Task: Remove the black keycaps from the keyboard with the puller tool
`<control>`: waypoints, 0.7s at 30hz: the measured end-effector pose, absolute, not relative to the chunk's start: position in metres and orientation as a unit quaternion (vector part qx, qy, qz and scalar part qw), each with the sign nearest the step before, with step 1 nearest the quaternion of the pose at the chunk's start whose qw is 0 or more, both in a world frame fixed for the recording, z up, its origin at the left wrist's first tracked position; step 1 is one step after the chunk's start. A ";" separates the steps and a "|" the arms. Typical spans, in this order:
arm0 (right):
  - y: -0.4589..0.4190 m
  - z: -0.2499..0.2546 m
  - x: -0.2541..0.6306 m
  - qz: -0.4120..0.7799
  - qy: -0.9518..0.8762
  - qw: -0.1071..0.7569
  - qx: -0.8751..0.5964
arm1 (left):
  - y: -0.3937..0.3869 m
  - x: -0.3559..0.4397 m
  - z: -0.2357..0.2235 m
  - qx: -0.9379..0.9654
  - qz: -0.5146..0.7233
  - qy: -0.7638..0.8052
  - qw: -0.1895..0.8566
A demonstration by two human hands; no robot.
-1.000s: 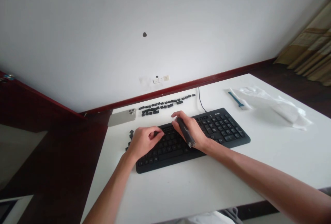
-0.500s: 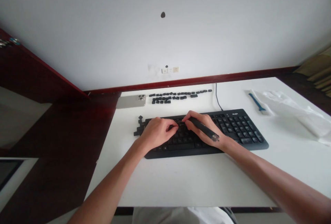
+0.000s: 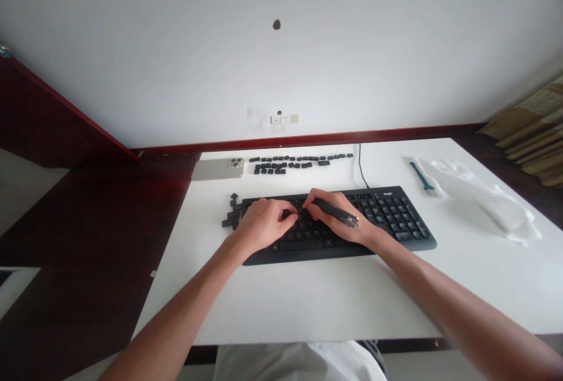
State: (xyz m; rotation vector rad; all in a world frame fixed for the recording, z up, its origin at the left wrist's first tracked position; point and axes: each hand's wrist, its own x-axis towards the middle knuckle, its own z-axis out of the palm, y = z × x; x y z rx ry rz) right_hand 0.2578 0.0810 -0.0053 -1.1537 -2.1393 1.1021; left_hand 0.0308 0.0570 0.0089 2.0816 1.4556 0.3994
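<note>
A black keyboard (image 3: 399,217) lies on the white table under both my hands. My right hand (image 3: 336,217) is closed around a black pen-shaped tool (image 3: 336,211), its tip pointing down at the upper middle keys and its back end lying over the hand. Just left of that tip, my left hand (image 3: 266,221) rests over the left part of the keyboard, thumb and forefinger bent together near the same keys. Whatever those left fingertips hold, if anything, cannot be made out. Behind the keyboard lie several loose black keycaps (image 3: 275,166) in uneven rows.
More small black pieces (image 3: 231,215) sit at the keyboard's left end. A silver phone (image 3: 215,169) lies at the table's back left. On the right are a blue brush (image 3: 422,177) and a crumpled clear plastic bag (image 3: 492,205). The keyboard's cable (image 3: 361,167) runs to the back edge.
The whole view has shifted slightly. Over the keyboard, both hands stay in nearly the same place, with the pen-shaped tool still in my right hand.
</note>
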 end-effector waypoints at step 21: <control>0.089 0.043 0.249 0.400 -0.861 0.083 -0.302 | 0.064 0.016 0.009 0.793 0.149 0.511 0.296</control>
